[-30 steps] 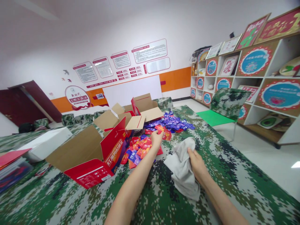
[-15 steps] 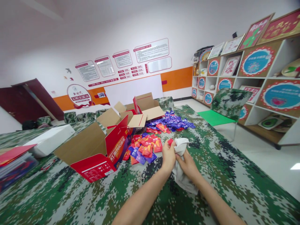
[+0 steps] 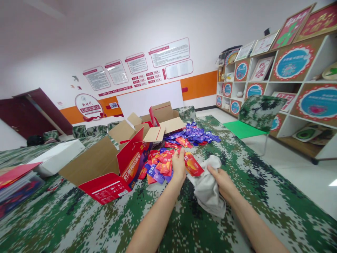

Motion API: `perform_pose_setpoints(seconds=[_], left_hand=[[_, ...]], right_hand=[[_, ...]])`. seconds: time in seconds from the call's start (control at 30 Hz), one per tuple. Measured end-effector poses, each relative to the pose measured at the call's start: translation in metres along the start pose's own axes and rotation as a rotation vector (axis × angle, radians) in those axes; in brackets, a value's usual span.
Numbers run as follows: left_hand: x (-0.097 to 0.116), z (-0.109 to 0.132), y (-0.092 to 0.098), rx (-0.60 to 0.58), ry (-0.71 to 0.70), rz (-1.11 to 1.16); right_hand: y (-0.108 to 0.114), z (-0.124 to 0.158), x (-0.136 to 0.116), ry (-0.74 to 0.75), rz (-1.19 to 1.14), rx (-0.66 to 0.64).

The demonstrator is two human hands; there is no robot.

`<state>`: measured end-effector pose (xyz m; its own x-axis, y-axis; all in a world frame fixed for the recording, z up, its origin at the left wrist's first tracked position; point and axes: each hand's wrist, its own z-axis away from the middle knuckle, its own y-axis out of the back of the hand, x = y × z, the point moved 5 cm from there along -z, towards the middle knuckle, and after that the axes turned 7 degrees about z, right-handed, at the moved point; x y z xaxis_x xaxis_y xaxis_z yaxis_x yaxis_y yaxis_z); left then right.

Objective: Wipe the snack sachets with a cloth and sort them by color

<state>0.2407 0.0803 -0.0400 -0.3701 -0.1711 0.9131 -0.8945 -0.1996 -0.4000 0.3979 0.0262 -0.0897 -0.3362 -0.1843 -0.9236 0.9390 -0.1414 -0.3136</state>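
A red-and-orange sachet [image 3: 194,165] is pinched in my left hand [image 3: 179,166], its lower right end meeting the edge of a grey-white cloth. My right hand [image 3: 220,180] grips that cloth [image 3: 209,195], which hangs down crumpled to the tabletop. Just left of my left hand lies a pile of red and purple sachets [image 3: 159,164]. Farther back spreads a bigger heap of mostly purple sachets [image 3: 196,135]. An open red carton [image 3: 129,165] stands left of the nearer pile, flaps raised.
Behind the sachets stands another open carton [image 3: 168,123]. A camouflage cloth covers the table [image 3: 105,225]. At left are a white box [image 3: 59,158] and a clear plastic container [image 3: 21,193]. A green-seated chair [image 3: 244,129] and shelving [image 3: 284,88] stand at the right.
My hands have moved apart: the left went left with the sachet, which now shows out of the cloth. My right hand shifted right, keeping hold of the cloth.
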Motion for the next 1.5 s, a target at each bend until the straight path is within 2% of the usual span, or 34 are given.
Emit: perform_pose_setpoints(seconds=[0.03,0.1,0.2,0.27,0.4,0.53,0.67,0.8,1.0,1.07,1.2,1.27,1.37,1.5], left_hand=[[-0.001,-0.001,-0.002,-0.042,0.007,0.050],[-0.007,0.001,-0.006,-0.097,0.037,0.113],[-0.020,0.012,-0.009,-0.080,0.018,0.036],[-0.026,0.023,-0.014,-0.094,-0.054,-0.071],[-0.033,0.046,-0.025,-0.158,-0.210,-0.261],[-0.028,0.051,-0.027,-0.142,-0.311,-0.456],[-0.020,0.042,-0.025,-0.121,-0.383,-0.638],[-0.020,0.036,-0.022,-0.120,-0.390,-0.722],[-0.010,0.015,-0.003,0.036,-0.402,-0.828],[-0.001,0.007,0.003,0.032,-0.420,-0.881],[0.019,-0.009,0.011,-0.063,-0.475,-1.077],[0.030,-0.022,0.020,-0.075,-0.461,-1.207],[0.039,-0.043,0.040,-0.058,-0.389,-1.415],[0.034,-0.060,0.062,-0.143,-0.375,-1.660]], right_hand=[[-0.002,0.002,-0.003,0.016,-0.056,0.008],[-0.015,0.009,-0.008,0.066,-0.119,-0.081],[-0.037,0.020,-0.006,0.103,-0.102,-0.218],[-0.043,0.021,-0.001,0.122,-0.082,-0.215],[-0.039,0.015,0.009,0.159,-0.112,-0.133],[-0.039,0.012,0.018,0.104,-0.176,-0.152],[-0.046,0.016,0.021,0.058,-0.222,-0.224],[-0.050,0.023,0.017,0.009,-0.218,-0.269],[-0.056,0.037,0.016,0.009,-0.024,-0.387],[-0.057,0.040,0.017,-0.021,0.033,-0.425],[-0.056,0.044,0.015,-0.079,0.135,-0.498],[-0.052,0.042,0.014,-0.100,0.154,-0.488],[-0.040,0.031,0.014,-0.105,0.108,-0.367],[-0.025,0.017,0.016,-0.087,0.054,-0.193]])
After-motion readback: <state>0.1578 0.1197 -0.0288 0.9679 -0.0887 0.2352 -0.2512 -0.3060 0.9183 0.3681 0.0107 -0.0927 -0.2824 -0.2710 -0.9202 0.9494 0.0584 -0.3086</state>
